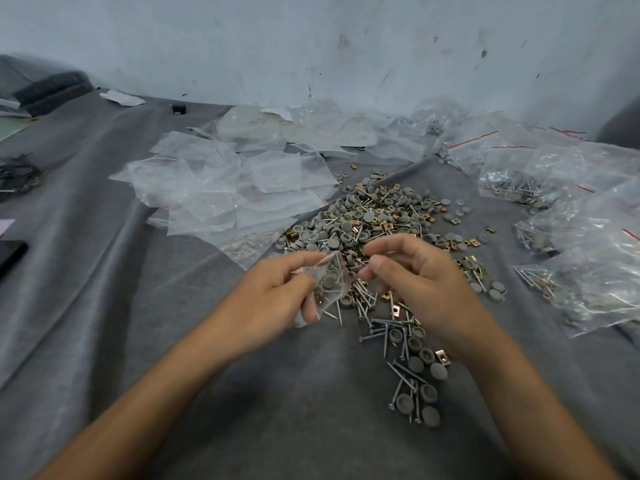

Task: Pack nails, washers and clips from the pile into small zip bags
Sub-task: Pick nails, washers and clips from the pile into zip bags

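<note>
Left hand grip: the left hand (pixel 273 292) pinches a small zip bag (pixel 329 282) between thumb and fingers, its red-striped mouth turned toward the other hand.
Bag contents: a few grey round washers and thin nails show through the clear plastic.
Bag place: at the near edge of the pile (pixel 374 216), just above the cloth.
Right hand grip: the right hand (pixel 415 271) has its fingers curled, with thumb and forefinger drawn close together just beside the bag's mouth; it is blurred, so I cannot tell whether it grips anything.
Pile: grey washers, nails and brass-coloured clips heaped together just beyond both hands.
Loose trail: more nails and washers (pixel 412 358) run from the pile's near edge toward the person, under the right wrist.
Empty bags: a spread of flat clear bags (pixel 221 188) lies left of the pile, touching its edge.
Filled bags: bags (pixel 571 237) holding hardware lie right of the pile.
Surface: a creased grey cloth (pixel 138 306) lies under the pile and the bags.
</note>
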Motion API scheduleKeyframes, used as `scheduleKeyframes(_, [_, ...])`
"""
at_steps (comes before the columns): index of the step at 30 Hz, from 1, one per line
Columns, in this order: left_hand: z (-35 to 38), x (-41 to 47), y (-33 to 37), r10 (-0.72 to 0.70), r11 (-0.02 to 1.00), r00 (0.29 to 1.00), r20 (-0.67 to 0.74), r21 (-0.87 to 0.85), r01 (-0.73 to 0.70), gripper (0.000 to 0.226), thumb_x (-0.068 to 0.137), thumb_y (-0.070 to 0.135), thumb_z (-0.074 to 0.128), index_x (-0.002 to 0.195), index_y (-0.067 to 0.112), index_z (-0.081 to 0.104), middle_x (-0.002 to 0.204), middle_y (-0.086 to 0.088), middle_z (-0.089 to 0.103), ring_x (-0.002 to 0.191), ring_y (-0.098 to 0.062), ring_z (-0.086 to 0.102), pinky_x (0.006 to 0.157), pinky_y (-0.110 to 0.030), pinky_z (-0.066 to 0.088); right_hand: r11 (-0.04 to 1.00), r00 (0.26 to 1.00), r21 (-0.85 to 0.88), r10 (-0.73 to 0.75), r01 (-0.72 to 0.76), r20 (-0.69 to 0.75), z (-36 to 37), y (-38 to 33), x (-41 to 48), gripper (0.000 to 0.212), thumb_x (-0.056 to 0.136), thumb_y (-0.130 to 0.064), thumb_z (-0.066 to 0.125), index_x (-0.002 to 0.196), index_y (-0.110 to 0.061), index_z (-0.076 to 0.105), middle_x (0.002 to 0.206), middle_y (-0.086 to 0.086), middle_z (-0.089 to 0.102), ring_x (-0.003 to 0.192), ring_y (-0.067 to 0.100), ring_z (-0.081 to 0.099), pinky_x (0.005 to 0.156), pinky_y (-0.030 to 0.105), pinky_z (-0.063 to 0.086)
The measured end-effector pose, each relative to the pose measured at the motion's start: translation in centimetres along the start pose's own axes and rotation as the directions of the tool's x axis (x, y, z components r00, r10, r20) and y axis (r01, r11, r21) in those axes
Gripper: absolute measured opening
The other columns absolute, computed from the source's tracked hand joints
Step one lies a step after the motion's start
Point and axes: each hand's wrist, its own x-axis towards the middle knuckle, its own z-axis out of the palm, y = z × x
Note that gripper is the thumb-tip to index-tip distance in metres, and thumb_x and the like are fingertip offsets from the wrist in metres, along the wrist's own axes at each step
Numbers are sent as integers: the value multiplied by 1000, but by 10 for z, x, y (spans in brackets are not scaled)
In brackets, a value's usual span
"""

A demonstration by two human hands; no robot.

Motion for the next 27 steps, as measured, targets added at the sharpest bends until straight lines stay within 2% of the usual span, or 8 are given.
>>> scheduleKeyframes(3, [-1,1,-1,2,1000,1000,9,15,-2,41,83,31,44,116,46,61,65,0,70,61,-16,52,62,-29,42,975,996,-223,-19,-2,-92,-18,8,3,8,96,-24,66,99,-30,70,87,-13,73,78,7,66,67,26,52])
scheduleKeyframes(5, [-1,1,-1,7,1000,1000,12,26,-7,41,83,31,43,117,46,60,65,0,70,62,-14,53,63,-28,43,869,999,-494,-7,-20,-53,-28,14,4,5,94,-29,68,92,-34,70,84,-16,67,79,4,62,68,27,46])
scheduleKeyframes(7, [-1,1,-2,8,1000,1000,13,27,-8,41,83,31,43,117,48,60,65,0,70,62,-15,53,63,-28,42,757,999,-652,38,-45,-25,-31,17,5,5,93,-32,69,89,-36,69,88,-14,64,87,4,59,73,32,45])
scheduleKeyframes(10, [-1,2,-3,8,1000,1000,11,26,-8,41,83,31,44,117,47,60,65,-1,71,61,-16,53,63,-28,43,699,998,-713,63,-57,-18,-26,16,5,3,92,-38,70,91,-36,71,94,-14,59,94,9,56,82,37,48])
scheduleKeyframes(14, [-1,1,-4,10,999,1000,8,33,-10,41,83,31,44,116,48,61,65,-1,71,59,-14,53,62,-29,43,547,994,-833,105,-85,-32,-13,14,5,14,92,-52,64,92,-37,65,94,-15,55,96,14,50,83,36,44])
scheduleKeyframes(17, [-2,1,-3,14,999,1000,4,30,-14,40,83,31,44,115,49,62,66,-1,71,59,-14,53,63,-31,44,491,991,-863,117,-118,-69,-9,14,6,15,93,-51,63,92,-37,62,96,-13,55,98,15,49,85,36,42])
scheduleKeyframes(24, [-2,-1,1,21,999,1000,18,24,-21,39,83,32,44,116,47,60,67,-1,71,59,-7,54,64,-28,43,605,993,-791,1,-92,-115,-13,20,8,12,100,-34,57,90,-31,63,87,-18,55,89,12,55,74,33,42])
scheduleKeyframes(27, [-3,-1,2,28,1000,999,21,13,-28,40,83,30,44,116,46,60,66,-1,71,59,-9,54,62,-26,44,821,990,-570,-63,-21,-128,-15,19,6,13,100,-33,59,89,-32,65,75,-11,64,70,5,59,61,28,46])
